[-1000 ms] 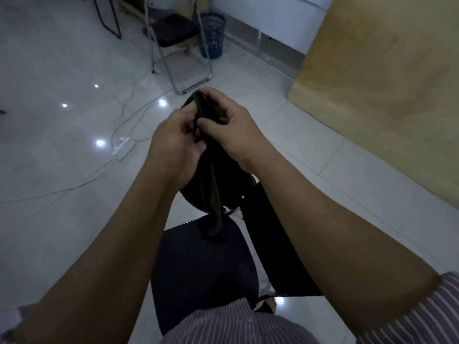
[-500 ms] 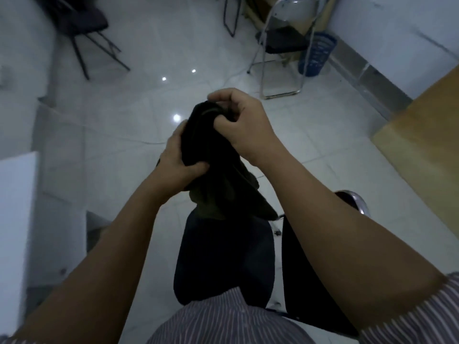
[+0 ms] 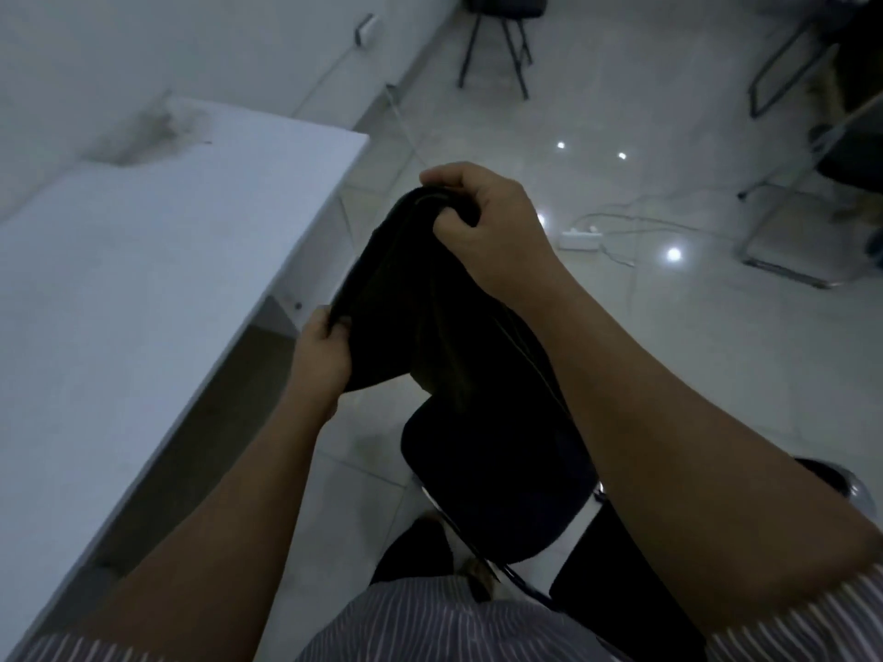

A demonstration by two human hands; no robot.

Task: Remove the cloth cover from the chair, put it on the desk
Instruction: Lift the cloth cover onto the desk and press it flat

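Observation:
The dark cloth cover [image 3: 420, 303] is bunched and held in the air between both hands, hanging above the chair's black seat [image 3: 497, 475]. My left hand [image 3: 322, 348] grips the cloth's lower left edge. My right hand [image 3: 482, 222] pinches its top, higher and farther from me. The white desk [image 3: 134, 260] stretches along the left, its near edge just left of my left hand. The cloth's lower right part is hidden behind my right forearm.
A white power strip [image 3: 580, 238] with cables lies on the tiled floor beyond my hands. A black folding chair [image 3: 501, 35] stands at the top, and another metal-framed chair [image 3: 812, 183] at the right. A wall socket [image 3: 365, 28] sits on the white wall above the desk.
The view has swung left, bringing the white desk into sight. My hands have moved apart on the cloth, the left one lower, and the cloth now hangs near the desk's edge.

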